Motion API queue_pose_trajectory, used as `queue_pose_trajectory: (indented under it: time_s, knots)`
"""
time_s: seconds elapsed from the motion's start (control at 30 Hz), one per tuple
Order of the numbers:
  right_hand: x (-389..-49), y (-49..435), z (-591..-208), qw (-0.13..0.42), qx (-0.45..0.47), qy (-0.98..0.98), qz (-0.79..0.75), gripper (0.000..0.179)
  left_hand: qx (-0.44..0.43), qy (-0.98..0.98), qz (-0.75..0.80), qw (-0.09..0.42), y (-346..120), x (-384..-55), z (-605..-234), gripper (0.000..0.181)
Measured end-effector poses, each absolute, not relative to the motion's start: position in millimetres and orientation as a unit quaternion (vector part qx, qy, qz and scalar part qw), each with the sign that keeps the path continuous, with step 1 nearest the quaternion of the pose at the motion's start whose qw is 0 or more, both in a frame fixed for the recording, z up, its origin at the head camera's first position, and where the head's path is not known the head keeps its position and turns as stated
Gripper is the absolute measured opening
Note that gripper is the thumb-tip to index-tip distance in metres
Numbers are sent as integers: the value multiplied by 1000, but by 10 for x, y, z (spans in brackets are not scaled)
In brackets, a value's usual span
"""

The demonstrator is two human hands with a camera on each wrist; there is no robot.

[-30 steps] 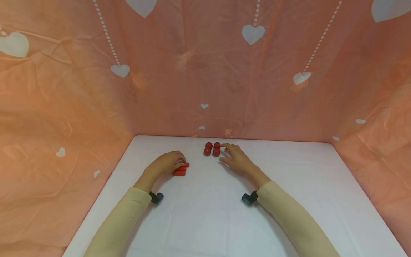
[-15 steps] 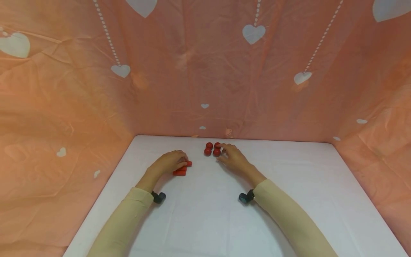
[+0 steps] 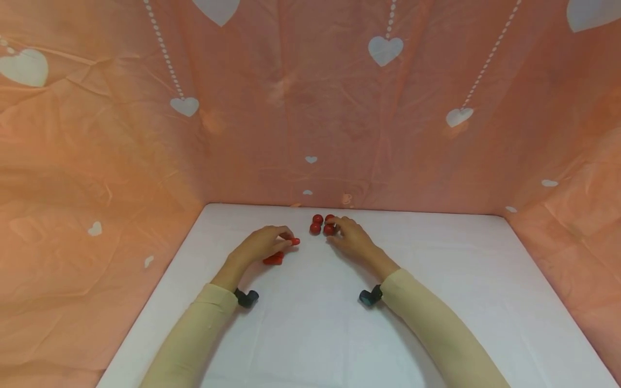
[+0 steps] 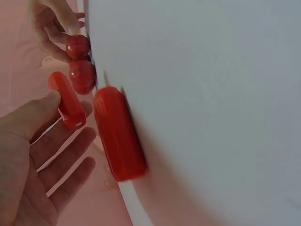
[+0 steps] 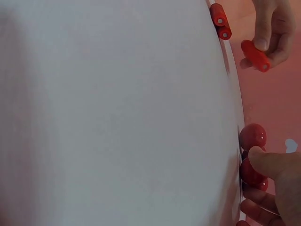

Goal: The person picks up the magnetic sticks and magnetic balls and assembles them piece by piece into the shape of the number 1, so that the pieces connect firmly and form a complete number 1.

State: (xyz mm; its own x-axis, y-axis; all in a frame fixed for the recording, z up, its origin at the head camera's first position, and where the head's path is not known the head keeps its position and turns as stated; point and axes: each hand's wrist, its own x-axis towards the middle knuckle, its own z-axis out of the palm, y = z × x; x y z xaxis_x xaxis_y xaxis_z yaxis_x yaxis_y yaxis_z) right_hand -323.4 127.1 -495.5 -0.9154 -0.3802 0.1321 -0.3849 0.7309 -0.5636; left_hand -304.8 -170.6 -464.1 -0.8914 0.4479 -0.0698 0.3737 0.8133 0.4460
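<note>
My left hand [image 3: 264, 242] pinches a red, grooved, handle-like stick [image 4: 68, 100] between thumb and index finger. It is lifted off the table, and a small hole shows in its end; the other fingers are spread. Below that hand, two similar red sticks [image 5: 221, 21] lie side by side on the table. Several glossy red balls [image 3: 315, 229] sit close together in a square near the far edge. My right hand [image 3: 356, 238] is curled round the right-hand pair, its thumb on one red ball [image 5: 251, 172] and its fingers on the other side, partly hiding the balls.
A white-covered table [image 3: 310, 323] spreads in front of me. Orange cloth [image 3: 320, 108] with white hearts hangs behind it and at both sides. A dark wrist camera [image 3: 371, 296] sits at each wrist.
My left hand has picked up one red stick and moved it right and away, toward the balls. My right hand has moved slightly left, closing in round the right-hand balls.
</note>
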Motion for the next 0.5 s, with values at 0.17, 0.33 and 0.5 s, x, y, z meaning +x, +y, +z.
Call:
queue_pose_trajectory:
  time_s: [0.17,0.33,0.5]
  knots:
    - [-3243,1276,-4966,7,204,-928,311,48,232,937,249,76,-1641,-3052,-4644,22]
    - [-3255,1271,-4975,7,191,-927,322,42,247,920,298,66,-1572,-3037,-4649,22]
    - [-3262,1279,-4985,10,185,-927,327,37,239,897,364,70,-1509,-3021,-4662,24]
